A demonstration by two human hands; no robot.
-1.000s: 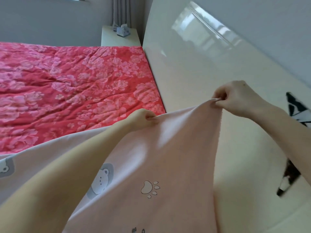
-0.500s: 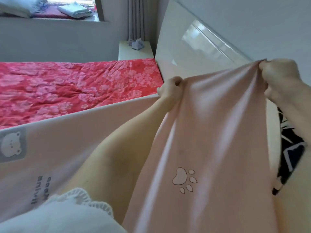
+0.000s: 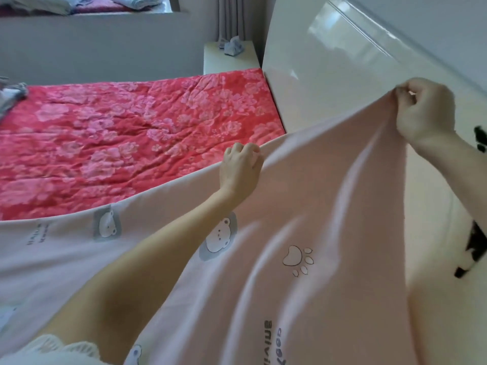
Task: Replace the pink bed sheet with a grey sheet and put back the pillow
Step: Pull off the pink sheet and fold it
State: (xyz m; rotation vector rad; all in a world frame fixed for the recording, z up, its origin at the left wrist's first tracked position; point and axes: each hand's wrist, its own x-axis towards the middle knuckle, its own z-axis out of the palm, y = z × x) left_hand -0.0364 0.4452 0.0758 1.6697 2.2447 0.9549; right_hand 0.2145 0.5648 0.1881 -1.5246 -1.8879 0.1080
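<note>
My white frilly sleeve [image 3: 60,349] was closest to me, down in the corner. The pink sheet [image 3: 303,219] was spread out in front of me, lifted up off the bed. It had grey bear faces [image 3: 217,239] on it and a paw print [image 3: 297,259]. There were dark letters [image 3: 274,341] on it too, but they were turned around and fuzzy, so I could not read them for sure.

My left hand [image 3: 241,171] was curled around the top edge of the pink sheet, with my fingers bunched tight on the cloth. My right hand [image 3: 424,111] was higher up and off to the side. It pinched the corner of the sheet between my thumb and bent fingers. The sheet was pulled tight between my two hands and hung down in long folds under the right one.

A black and white thing [image 3: 477,241] peeked out past the sheet's right edge. Behind the sheet, a red quilt [image 3: 118,143] with pink flowers lay flat on the bed. A bit of grey cloth [image 3: 10,94] sat at its far left edge. The shiny white headboard [image 3: 329,61] stood just behind my right hand. A white nightstand [image 3: 229,59] was next to it with a small blue-grey thing [image 3: 233,46] on top. Farthest away were a grey curtain [image 3: 229,14] and a window ledge [image 3: 158,12] with folded cloths [image 3: 134,0] on it.
</note>
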